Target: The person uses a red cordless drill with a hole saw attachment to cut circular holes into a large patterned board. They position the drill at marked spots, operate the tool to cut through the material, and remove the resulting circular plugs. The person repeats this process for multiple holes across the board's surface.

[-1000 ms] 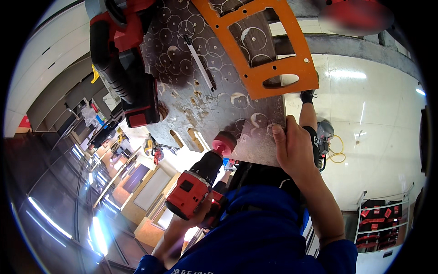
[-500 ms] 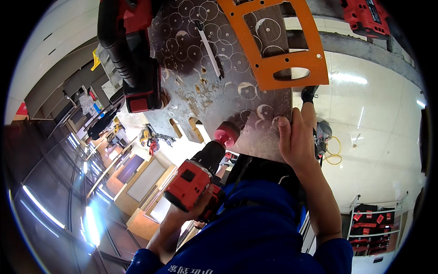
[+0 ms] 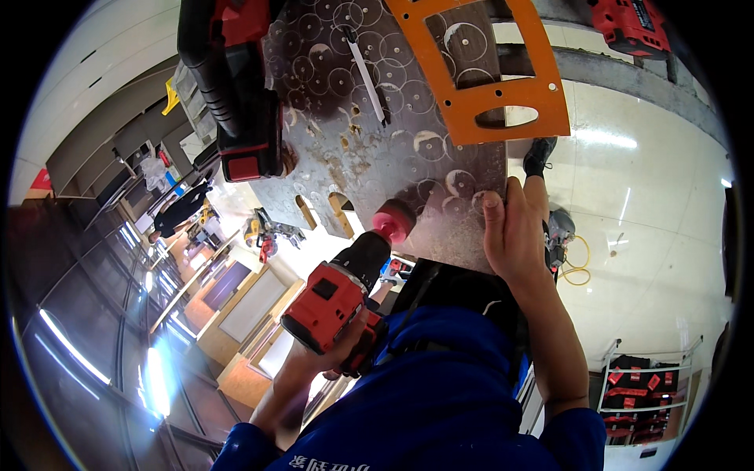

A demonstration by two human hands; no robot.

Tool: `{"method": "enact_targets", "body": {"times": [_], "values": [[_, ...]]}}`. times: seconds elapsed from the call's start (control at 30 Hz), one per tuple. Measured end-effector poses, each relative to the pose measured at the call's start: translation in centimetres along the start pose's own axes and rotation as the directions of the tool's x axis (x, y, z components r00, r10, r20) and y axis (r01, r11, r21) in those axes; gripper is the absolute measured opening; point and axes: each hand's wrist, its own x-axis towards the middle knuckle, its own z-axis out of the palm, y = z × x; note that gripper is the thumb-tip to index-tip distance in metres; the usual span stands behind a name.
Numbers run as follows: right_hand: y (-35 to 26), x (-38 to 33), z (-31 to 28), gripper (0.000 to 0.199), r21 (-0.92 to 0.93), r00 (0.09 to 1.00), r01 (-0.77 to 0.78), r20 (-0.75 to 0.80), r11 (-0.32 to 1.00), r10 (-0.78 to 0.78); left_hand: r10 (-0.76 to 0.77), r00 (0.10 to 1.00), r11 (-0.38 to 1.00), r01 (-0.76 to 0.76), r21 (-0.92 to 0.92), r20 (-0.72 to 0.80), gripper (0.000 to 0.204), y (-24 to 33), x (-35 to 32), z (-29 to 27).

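Observation:
My left hand (image 3: 318, 355) is wrapped around the grip of a red and black cordless drill (image 3: 323, 306). A red hole saw (image 3: 394, 221) sits in its chuck, its dark rim against the near left edge of a worn grey-brown board (image 3: 459, 247). Whether it cuts into the board cannot be seen. My right hand (image 3: 514, 239) grips the board's right edge near the corner, thumb on top and the other fingers over the side. Scribed circles and small holes cover the board, and two slots open at its left edge.
An orange template (image 3: 463, 122) with cut-outs and a white pen (image 3: 365, 77) lie on the board. Another red and black cordless tool (image 3: 250, 129) stands at its left. A red tool (image 3: 628, 30) rests at the far right. A person's shoe (image 3: 538, 155) shows beyond the board.
The board and the things on it appear slightly higher and further right in view. The hole saw stays at the board's near left edge, and both hands keep their hold.

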Motion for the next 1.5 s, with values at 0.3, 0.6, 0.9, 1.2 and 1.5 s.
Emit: {"method": "enact_targets", "body": {"times": [0.3,0.6,0.9,1.2,1.5], "values": [[0.0,0.0,0.2,0.034,0.007,1.0,-0.002,-0.009,1.0,0.002,-0.008,1.0,1.0,0.008,-0.026,-0.005,0.014,0.4,0.1,0.1],[0.1,0.0,0.3,0.036,0.009,1.0,-0.001,-0.021,1.0,0.001,0.041,0.999,0.992,-0.042,0.118,0.017,0.014,1.5,0.7,0.0],[-0.1,0.0,0.3,0.036,0.011,0.999,0.016,-0.038,1.0,-0.016,-0.003,1.0,0.999,0.003,0.044,0.004,0.014,0.5,0.3,0.2],[-0.1,0.0,0.3,0.034,0.026,0.999,0.006,-0.035,1.0,-0.005,0.038,0.999,0.997,-0.038,0.07,0.004,0.01,0.8,0.3,0.1],[-0.1,0.0,0.4,0.033,0.031,0.999,0.01,-0.039,0.999,-0.008,0.004,0.999,0.998,-0.007,0.055,0.05,0.018,-0.2,0.2,-0.1]]}}
